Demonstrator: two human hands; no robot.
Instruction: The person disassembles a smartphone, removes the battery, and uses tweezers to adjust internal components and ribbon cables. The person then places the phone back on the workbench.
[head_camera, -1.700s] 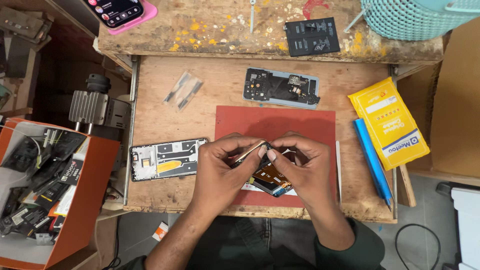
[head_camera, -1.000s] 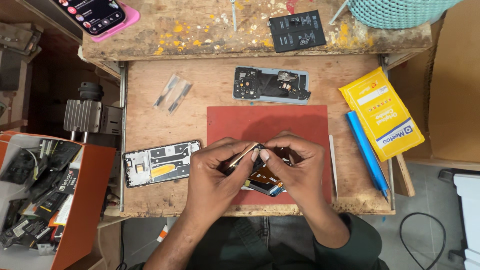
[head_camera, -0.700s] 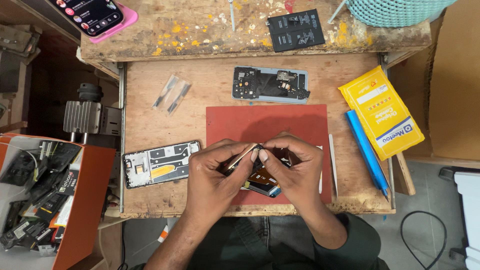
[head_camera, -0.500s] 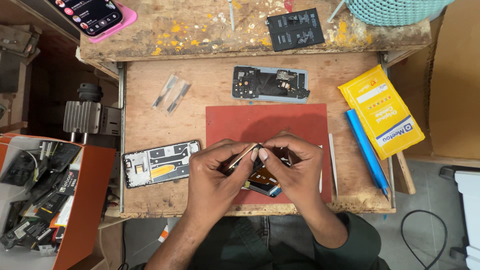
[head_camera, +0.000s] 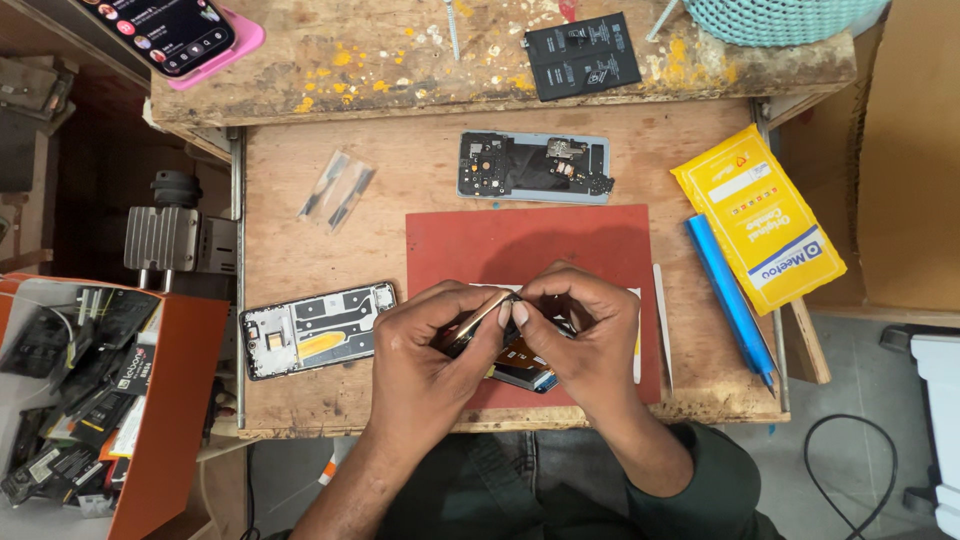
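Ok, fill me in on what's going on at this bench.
A person sits at a wooden workbench with both hands over a red mat. The left hand and right hand meet on a small phone part, with a thin bronze-coloured strip pinched between the fingers. A phone frame lies to the left, an opened phone back above the mat, a black battery on the shelf, and a yellow packet and blue tool to the right.

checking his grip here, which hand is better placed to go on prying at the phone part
Left, probably. The left hand holds the slim tool with its tip at the phone part; the right hand pinches and steadies that part over the red mat.
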